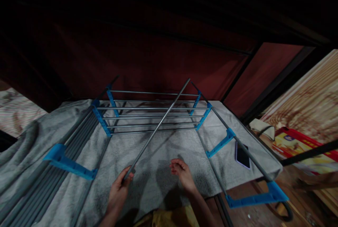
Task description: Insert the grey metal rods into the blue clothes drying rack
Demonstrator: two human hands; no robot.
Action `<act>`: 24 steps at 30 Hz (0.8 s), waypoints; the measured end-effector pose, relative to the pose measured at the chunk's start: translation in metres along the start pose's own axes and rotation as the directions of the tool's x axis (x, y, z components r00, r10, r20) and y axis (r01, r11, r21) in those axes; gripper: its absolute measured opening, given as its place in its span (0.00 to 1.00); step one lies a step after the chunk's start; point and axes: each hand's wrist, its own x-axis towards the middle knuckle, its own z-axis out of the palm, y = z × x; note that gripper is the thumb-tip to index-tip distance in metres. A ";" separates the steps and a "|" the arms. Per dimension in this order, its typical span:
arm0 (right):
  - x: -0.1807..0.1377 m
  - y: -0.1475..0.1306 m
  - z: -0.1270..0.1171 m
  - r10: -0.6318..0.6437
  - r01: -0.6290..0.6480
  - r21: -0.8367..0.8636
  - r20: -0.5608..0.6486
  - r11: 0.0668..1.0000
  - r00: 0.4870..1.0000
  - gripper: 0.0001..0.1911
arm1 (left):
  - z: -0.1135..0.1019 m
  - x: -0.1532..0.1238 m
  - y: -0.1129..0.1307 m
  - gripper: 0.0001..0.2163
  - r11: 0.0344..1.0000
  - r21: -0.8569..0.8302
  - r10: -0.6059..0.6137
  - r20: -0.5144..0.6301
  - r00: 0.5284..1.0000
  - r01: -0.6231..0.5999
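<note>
Fingers [126, 179] of left hand [117, 193] clamped on long grey metal rod [158, 125] near front edge of bed [232, 174], angled over blue-jointed metal rack [137, 117], probably for clearance; right hand [185, 177] half-curled, empty.

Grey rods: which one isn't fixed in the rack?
The diagonal rod held by the left hand; the other rods sit crosswise between blue brackets.

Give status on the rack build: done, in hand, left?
Done: the far tier has its cross rods seated between blue brackets. In hand: the left hand grips one loose rod lying diagonally across the frame; the right hand is open and empty. Left, apparently: the near brackets carry no cross rods, and a bundle of rods lies unused at left.
</note>
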 end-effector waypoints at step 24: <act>0.019 -0.051 -0.010 -0.054 0.071 0.142 -0.119 0.987 0.991 0.22 | -0.018 0.011 -0.032 0.20 0.996 0.092 0.018 0.033 0.999 -0.021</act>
